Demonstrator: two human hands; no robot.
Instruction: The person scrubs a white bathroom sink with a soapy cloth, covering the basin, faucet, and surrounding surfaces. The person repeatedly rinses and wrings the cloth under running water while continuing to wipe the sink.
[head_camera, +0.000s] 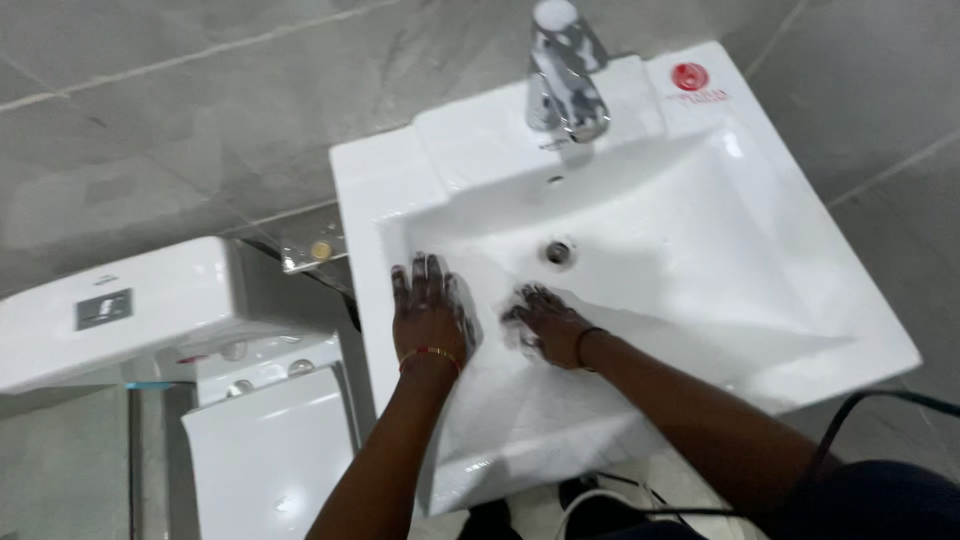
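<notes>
A white square sink (760, 230) fills the middle of the head view, with a drain hole (558, 252) in its basin. My left hand (430, 305) lies flat, fingers spread, on the basin's left slope, covered in white foam; a red and gold bracelet circles its wrist. My right hand (545, 322) presses on the basin floor just below the drain, fingers curled, also foamy, with a dark band on its wrist. Whether it holds anything under the foam is hidden.
A chrome tap (565, 70) stands at the sink's back edge, with a red round sticker (690, 77) beside it. A white toilet cistern (120, 310) and closed toilet lid (260, 450) stand to the left. Grey tiles cover the wall. A black cable (850, 410) hangs at lower right.
</notes>
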